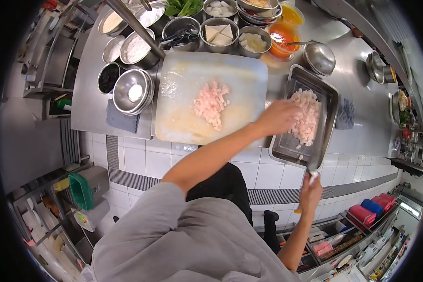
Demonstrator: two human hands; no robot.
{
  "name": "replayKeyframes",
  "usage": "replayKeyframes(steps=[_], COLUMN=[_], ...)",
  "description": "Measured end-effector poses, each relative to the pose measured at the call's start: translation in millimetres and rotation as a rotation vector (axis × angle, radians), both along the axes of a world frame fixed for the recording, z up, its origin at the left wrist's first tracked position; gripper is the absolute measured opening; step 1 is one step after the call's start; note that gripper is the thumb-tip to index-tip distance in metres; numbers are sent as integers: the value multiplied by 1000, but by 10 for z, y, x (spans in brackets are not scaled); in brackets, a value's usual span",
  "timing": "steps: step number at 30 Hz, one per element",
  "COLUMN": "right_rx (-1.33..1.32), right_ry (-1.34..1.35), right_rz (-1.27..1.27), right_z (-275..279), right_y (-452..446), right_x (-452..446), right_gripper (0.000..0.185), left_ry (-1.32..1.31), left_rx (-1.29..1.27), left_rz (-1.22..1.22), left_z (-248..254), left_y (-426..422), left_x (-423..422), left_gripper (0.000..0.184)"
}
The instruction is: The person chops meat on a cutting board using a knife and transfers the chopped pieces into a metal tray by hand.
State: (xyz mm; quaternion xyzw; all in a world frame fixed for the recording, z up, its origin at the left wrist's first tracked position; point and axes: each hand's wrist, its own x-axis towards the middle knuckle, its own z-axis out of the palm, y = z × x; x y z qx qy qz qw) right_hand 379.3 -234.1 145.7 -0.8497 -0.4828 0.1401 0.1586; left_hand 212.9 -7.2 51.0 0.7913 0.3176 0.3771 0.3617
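Observation:
Pale pink diced meat [306, 117] lies piled in a rectangular metal tray [278, 148] on the right. My left hand [281, 117] reaches over the tray's left rim, its bent, blurred fingertips at the pile; whether they grip any pieces cannot be seen. Below the tray's front edge, my right hand [310, 190] is closed around the handle of a knife [313, 162], whose blurred blade extends over the right part of the tray. A second heap of diced meat [211, 104] rests on the pale cutting board [174, 117] to the left.
Behind the board stand metal bowls of ingredients, including white triangular slices [219, 34], and a tub of orange liquid [283, 37]. Stacked bowls [131, 91] sit left of the board, above a grey cloth [122, 117]. Another cloth [345, 113] and a ladle [318, 57] are near the tray.

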Motion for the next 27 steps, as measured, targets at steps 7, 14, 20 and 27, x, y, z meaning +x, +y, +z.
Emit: replayKeyframes(steps=[7, 14, 20, 27], right_rx=[-65, -25, -89, -382], right_ry=[-55, -207, -217, 910], right_rz=[444, 767, 854, -11], right_z=[-524, -1041, -726, -915], right_y=[1088, 1655, 1128, 331], right_x=[-870, -1229, -887, -1534], right_gripper=[25, 24, 22, 30], left_ry=[-205, -175, -1, 429], left_rx=[-310, -223, -195, 172], left_rz=[398, 724, 596, 521], left_z=[-61, -361, -489, -316], left_y=[-243, -321, -20, -348], left_x=[-1800, -2575, -2468, -1812], left_gripper=[25, 26, 40, 68])
